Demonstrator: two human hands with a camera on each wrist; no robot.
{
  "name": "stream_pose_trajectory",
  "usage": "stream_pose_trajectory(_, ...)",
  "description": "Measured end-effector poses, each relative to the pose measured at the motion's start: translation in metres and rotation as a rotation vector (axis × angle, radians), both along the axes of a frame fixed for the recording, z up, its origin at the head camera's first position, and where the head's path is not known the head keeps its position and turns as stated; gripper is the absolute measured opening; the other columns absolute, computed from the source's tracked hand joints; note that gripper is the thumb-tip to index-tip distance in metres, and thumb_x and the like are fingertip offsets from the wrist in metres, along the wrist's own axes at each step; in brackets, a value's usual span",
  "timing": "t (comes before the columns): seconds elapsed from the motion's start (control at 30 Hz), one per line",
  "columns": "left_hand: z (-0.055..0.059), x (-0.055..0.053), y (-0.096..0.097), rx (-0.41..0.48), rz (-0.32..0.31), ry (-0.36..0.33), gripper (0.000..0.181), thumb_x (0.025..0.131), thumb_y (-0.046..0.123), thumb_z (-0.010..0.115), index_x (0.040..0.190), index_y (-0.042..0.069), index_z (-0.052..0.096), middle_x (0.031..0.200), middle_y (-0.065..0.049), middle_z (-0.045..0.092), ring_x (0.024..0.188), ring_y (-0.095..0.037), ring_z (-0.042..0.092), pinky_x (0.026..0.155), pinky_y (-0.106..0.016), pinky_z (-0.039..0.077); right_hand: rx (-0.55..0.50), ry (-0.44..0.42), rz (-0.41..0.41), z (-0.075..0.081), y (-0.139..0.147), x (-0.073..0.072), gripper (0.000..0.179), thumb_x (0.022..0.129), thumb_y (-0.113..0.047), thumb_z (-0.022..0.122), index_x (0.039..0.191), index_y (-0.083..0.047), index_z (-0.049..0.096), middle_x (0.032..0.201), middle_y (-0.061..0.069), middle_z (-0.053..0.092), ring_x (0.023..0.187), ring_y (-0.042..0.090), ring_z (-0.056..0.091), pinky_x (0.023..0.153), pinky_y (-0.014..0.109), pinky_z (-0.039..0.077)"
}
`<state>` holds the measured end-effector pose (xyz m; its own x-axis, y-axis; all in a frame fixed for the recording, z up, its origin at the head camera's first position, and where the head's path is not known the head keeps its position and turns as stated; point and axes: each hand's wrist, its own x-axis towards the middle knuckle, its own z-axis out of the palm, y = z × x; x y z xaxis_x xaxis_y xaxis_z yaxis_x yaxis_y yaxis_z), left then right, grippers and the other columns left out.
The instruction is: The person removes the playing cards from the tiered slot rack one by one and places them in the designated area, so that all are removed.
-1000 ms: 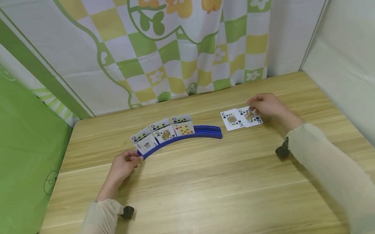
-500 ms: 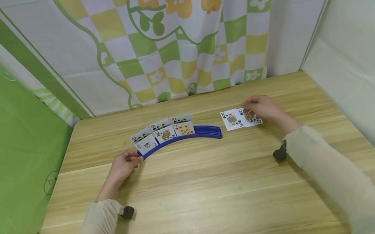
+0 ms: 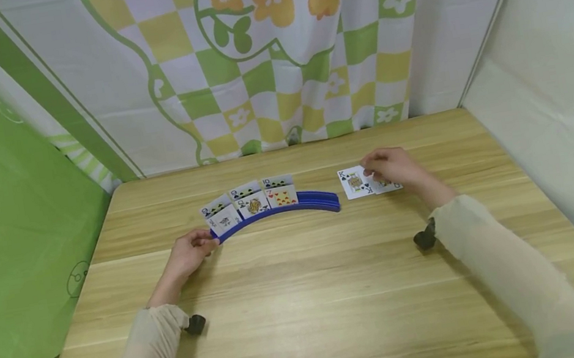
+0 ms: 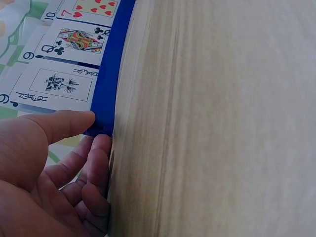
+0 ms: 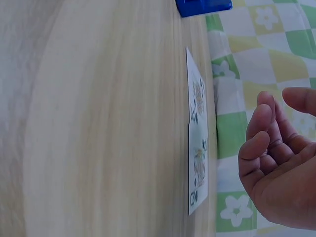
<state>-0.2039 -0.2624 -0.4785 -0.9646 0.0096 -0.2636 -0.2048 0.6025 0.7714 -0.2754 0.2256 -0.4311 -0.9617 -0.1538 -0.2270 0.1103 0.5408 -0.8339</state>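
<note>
My left hand (image 3: 190, 254) pinches the left end of a curved blue card holder (image 3: 318, 202) between thumb and fingers. In its front row stand a joker (image 4: 59, 84), a queen of clubs (image 4: 79, 40) and a seven of hearts (image 4: 94, 9). Behind them the tops of several black-suit cards show, one a ten (image 3: 277, 180). My right hand (image 3: 392, 167), fingers loosely bent and thumb apart, hovers with nothing in its grasp. Below it on the table lie a king of spades (image 3: 353, 184) and a queen (image 5: 198, 170), edges overlapping; the hand partly covers the queen in the head view.
The right part of the holder has bare slots (image 3: 317, 195). A wooden table (image 3: 305, 300) carries everything. At its back hangs a checked, flowered curtain (image 3: 302, 96), with a green panel (image 3: 8, 214) at left and a white panel (image 3: 559, 101) at right.
My right hand has moved left over the two loose cards, from the queen's right side toward the king. The left hand and the holder have stayed still.
</note>
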Motion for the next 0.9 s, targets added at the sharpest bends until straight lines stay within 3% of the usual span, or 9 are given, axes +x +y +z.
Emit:
stream_pose_trajectory(0.27,0.001,0.0,0.0,-0.007,0.007,-0.004,0.035,0.096,0.022,0.065,0.122,-0.001,0.06,0.111,-0.018,0.067,0.086,-0.018,0.059,0.068,-0.025,0.049,-0.018,0.015,0.052,0.005,-0.01,0.004,0.041,0.103,-0.032,0.052,0.131,-0.002,0.058,0.116,0.019,0.065,0.096,0.025,0.059,0.073,0.03,0.051)
stream_pose_trajectory(0.47,0.0,0.001,0.0,0.005,0.007,-0.009,0.036,0.096,0.022,0.065,0.123,-0.001,0.06,0.114,-0.019,0.066,0.088,-0.019,0.06,0.07,-0.026,0.05,-0.035,0.013,0.077,0.008,-0.016,0.007,0.044,0.103,-0.035,0.053,0.131,-0.002,0.058,0.122,0.023,0.065,0.101,0.03,0.06,0.077,0.034,0.052)
stream_pose_trajectory(0.73,0.0,0.002,-0.001,-0.009,0.015,-0.008,0.035,0.095,0.022,0.066,0.121,0.001,0.062,0.112,-0.018,0.067,0.085,-0.018,0.059,0.069,-0.025,0.05,-0.045,0.026,0.086,0.011,-0.024,0.012,0.042,0.103,-0.034,0.053,0.129,-0.001,0.059,0.117,0.022,0.067,0.096,0.024,0.06,0.077,0.034,0.051)
stream_pose_trajectory(0.9,0.001,0.001,0.0,-0.018,0.01,-0.01,0.034,0.096,0.022,0.065,0.122,0.001,0.061,0.113,-0.019,0.066,0.087,-0.019,0.06,0.071,-0.026,0.05,-0.043,0.034,0.082,0.013,-0.027,0.013,0.04,0.103,-0.035,0.053,0.127,-0.004,0.061,0.115,0.021,0.068,0.099,0.028,0.06,0.079,0.037,0.052)
